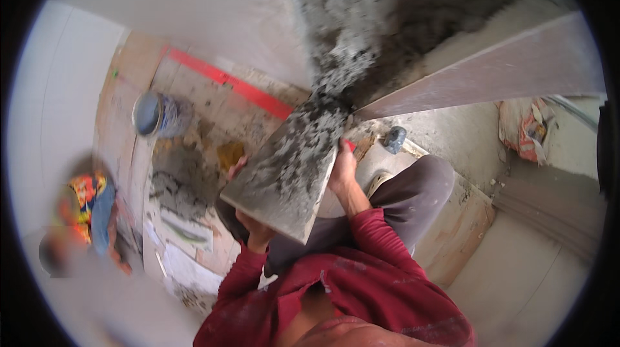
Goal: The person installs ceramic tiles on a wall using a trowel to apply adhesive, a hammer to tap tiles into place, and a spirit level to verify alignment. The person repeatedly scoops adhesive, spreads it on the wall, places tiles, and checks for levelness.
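Both of my hands hold a tile [258, 192] whose upward face is spread with wet grey mortar. My left hand [257, 227] grips its lower left side from beneath, with fingertips showing at the left edge. My right hand [342, 169] is closed round the right edge, and a small red piece [350, 145] shows by its thumb. The tile's far end meets the mortar-covered wall strip [349, 30]; whether they touch I cannot tell. Right of that strip stands a long, smooth panel [478, 72] with a pale edge.
On the left floor stand a bucket [148, 113] and a patch of grey mortar [184, 176], near a long red strip [229, 82]. A dark rounded block [394, 139] lies right of my hands. A torn sack [526, 129] is farther right. Another person [93, 208] crouches at left.
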`<action>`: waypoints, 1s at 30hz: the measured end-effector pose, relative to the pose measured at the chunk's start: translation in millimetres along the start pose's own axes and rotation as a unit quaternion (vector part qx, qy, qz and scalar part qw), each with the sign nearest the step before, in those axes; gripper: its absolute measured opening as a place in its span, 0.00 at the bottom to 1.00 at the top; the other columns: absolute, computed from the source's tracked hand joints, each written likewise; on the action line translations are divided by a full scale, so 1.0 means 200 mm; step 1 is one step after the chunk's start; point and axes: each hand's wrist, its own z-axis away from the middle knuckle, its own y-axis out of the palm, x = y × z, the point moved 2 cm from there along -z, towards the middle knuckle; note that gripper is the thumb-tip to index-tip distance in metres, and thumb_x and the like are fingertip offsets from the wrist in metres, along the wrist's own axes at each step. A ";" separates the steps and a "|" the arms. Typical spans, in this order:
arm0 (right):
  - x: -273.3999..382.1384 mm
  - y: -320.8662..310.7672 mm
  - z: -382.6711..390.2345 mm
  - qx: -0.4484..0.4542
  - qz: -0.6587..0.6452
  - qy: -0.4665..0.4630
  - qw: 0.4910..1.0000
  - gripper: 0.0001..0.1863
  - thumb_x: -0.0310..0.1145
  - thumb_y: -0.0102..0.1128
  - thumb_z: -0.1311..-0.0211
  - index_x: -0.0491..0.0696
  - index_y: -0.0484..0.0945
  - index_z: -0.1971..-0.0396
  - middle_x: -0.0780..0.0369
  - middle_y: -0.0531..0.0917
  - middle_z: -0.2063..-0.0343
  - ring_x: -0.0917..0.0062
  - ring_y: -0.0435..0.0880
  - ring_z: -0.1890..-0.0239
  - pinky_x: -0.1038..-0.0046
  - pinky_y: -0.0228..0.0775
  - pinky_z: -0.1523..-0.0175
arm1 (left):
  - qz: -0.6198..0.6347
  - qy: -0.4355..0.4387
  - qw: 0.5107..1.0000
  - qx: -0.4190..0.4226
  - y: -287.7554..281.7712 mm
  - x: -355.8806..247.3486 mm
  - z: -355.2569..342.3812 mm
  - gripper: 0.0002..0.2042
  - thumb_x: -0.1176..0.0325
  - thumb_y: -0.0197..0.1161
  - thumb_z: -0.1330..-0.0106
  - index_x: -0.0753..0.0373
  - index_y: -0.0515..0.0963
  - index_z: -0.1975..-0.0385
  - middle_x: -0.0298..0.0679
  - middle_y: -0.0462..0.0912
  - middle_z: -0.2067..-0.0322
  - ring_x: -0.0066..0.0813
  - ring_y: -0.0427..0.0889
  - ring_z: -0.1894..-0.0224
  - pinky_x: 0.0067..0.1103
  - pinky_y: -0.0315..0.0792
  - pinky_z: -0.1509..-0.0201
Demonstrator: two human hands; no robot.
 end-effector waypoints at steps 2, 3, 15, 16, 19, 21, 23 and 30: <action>0.00 0.03 0.05 -0.011 0.030 0.002 0.999 0.29 0.50 0.38 0.22 0.42 0.72 0.37 0.54 0.81 0.42 0.59 0.80 0.42 0.58 0.69 0.33 | -0.021 -0.003 1.000 -0.015 0.00 -0.01 0.00 0.45 0.62 0.76 0.42 0.75 0.56 0.30 0.53 0.65 0.32 0.47 0.66 0.30 0.40 0.59 0.25; 0.02 0.04 0.06 0.006 0.019 0.017 1.000 0.29 0.49 0.36 0.21 0.42 0.72 0.37 0.54 0.81 0.42 0.59 0.80 0.41 0.57 0.69 0.32 | -0.025 0.011 1.000 -0.003 0.01 -0.01 -0.01 0.45 0.64 0.76 0.42 0.74 0.57 0.29 0.54 0.65 0.32 0.46 0.66 0.30 0.39 0.60 0.26; 0.03 -0.04 0.00 0.062 -0.003 0.023 0.998 0.28 0.47 0.34 0.22 0.43 0.72 0.37 0.55 0.80 0.41 0.59 0.79 0.40 0.54 0.67 0.31 | 0.121 -0.087 0.988 0.028 0.05 0.01 -0.02 0.36 0.54 0.57 0.30 0.67 0.55 0.27 0.47 0.61 0.30 0.39 0.60 0.26 0.37 0.55 0.22; 0.03 -0.02 0.01 0.038 0.006 0.003 0.999 0.28 0.47 0.34 0.22 0.43 0.72 0.37 0.55 0.80 0.41 0.59 0.79 0.40 0.55 0.67 0.32 | 0.097 -0.070 0.993 0.022 0.04 0.01 -0.02 0.41 0.60 0.67 0.36 0.70 0.54 0.27 0.50 0.61 0.30 0.42 0.63 0.28 0.37 0.59 0.24; 0.02 0.05 0.05 0.012 -0.006 -0.002 1.000 0.27 0.48 0.34 0.21 0.45 0.72 0.38 0.57 0.82 0.44 0.61 0.80 0.43 0.56 0.70 0.34 | 0.036 -0.058 0.998 0.003 0.00 0.00 0.00 0.47 0.65 0.77 0.44 0.71 0.54 0.28 0.53 0.60 0.30 0.46 0.64 0.29 0.38 0.61 0.26; 0.03 0.05 0.07 0.031 0.000 0.008 0.999 0.27 0.48 0.34 0.21 0.45 0.72 0.38 0.57 0.82 0.44 0.62 0.80 0.43 0.58 0.71 0.35 | -0.034 -0.027 0.999 0.016 -0.03 0.01 0.02 0.47 0.65 0.78 0.44 0.71 0.55 0.28 0.53 0.59 0.30 0.47 0.64 0.29 0.38 0.61 0.26; 0.04 0.05 0.07 0.007 -0.009 0.000 1.000 0.27 0.48 0.33 0.21 0.44 0.73 0.39 0.57 0.82 0.45 0.63 0.81 0.45 0.59 0.72 0.36 | -0.067 0.016 0.997 0.031 -0.01 -0.01 0.00 0.47 0.65 0.78 0.45 0.71 0.55 0.28 0.53 0.59 0.30 0.48 0.64 0.29 0.38 0.61 0.26; 0.08 -0.23 -0.06 -0.139 0.043 -0.103 0.984 0.21 0.46 0.38 0.19 0.46 0.76 0.49 0.58 0.84 0.59 0.72 0.83 0.61 0.71 0.74 0.51 | 0.017 0.023 0.999 0.019 0.07 -0.01 -0.02 0.46 0.67 0.78 0.45 0.71 0.57 0.29 0.52 0.61 0.30 0.45 0.64 0.29 0.36 0.60 0.26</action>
